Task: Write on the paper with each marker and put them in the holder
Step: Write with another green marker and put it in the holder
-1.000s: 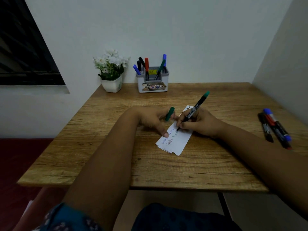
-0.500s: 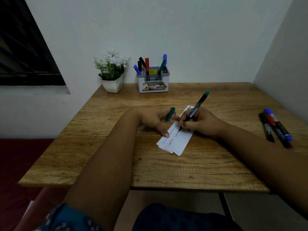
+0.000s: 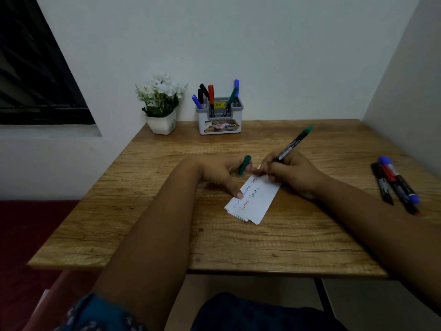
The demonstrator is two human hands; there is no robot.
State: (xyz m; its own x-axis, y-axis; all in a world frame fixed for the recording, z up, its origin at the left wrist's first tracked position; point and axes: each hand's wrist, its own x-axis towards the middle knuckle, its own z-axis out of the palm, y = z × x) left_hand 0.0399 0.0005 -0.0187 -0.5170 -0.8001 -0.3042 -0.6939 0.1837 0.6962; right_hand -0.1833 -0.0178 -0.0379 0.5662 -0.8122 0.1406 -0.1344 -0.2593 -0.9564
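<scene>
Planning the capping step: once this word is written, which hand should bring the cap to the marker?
Left. The left hand already holds the green cap right beside the green marker, which the right hand grips over the paper.

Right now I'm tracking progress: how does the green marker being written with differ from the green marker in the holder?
The green marker in the right hand is uncapped, slanted over the paper; the green marker in the holder leans idle in the holder at the back of the table. The held one's cap sits in the left hand; whether the stored one is capped is unclear. Both have dark barrels with green ends.
</scene>
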